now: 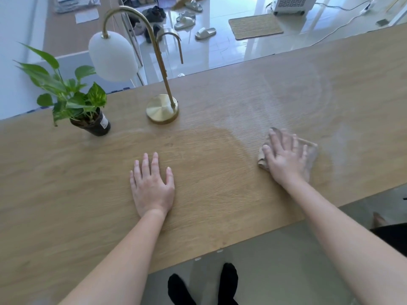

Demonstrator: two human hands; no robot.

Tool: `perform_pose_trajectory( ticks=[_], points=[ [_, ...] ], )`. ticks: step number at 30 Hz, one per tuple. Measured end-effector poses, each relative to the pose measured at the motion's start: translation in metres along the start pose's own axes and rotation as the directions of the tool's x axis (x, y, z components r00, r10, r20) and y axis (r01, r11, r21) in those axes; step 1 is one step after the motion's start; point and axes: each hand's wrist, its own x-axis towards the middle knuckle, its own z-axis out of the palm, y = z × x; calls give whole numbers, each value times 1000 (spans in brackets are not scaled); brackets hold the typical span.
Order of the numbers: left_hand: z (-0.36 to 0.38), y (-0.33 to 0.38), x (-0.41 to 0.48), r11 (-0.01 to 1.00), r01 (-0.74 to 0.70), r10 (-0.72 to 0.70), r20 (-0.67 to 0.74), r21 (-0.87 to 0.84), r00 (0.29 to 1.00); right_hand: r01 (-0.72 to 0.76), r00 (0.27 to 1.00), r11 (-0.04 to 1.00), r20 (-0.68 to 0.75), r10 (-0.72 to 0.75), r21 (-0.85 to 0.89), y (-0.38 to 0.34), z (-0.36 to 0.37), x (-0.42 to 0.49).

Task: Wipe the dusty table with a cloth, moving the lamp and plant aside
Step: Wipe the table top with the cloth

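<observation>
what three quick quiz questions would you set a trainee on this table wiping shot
1. True or false: the left hand lies flat on the table and holds nothing.
2. What does the right hand press on the table? A) a sponge B) a cloth C) a paper towel
3. Which stands nearer the whitish dusty patch, the lamp or the plant?

Key: 1. true. 2. B. 3. the lamp; the plant stands farther to the left.
</observation>
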Motion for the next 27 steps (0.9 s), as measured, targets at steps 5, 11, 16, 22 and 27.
perform_pose_trajectory(
  ticks=[5,11,16,22,27],
  points=[
    [0,1,-2,1000,6,-6,-19,-13,1000,358,930,931,114,-349,-72,0,17,-78],
    [0,3,-1,1000,19,-19,-13,-20,1000,13,1000,998,12,-12,-67,124,-24,-55],
    [0,2,0,1000,24,-24,-17,-6,1000,-293,955,956,-47,294,26,104,-42,24],
    [-1,3,-2,1000,28,-29,-10,-12,1000,220,973,973,80,-215,-71,46,-10,-34],
    [-4,6,-1,1000,22,-22,-2,-8,1000,182,981,980,88,-175,-81,120,-25,-60]
  ],
)
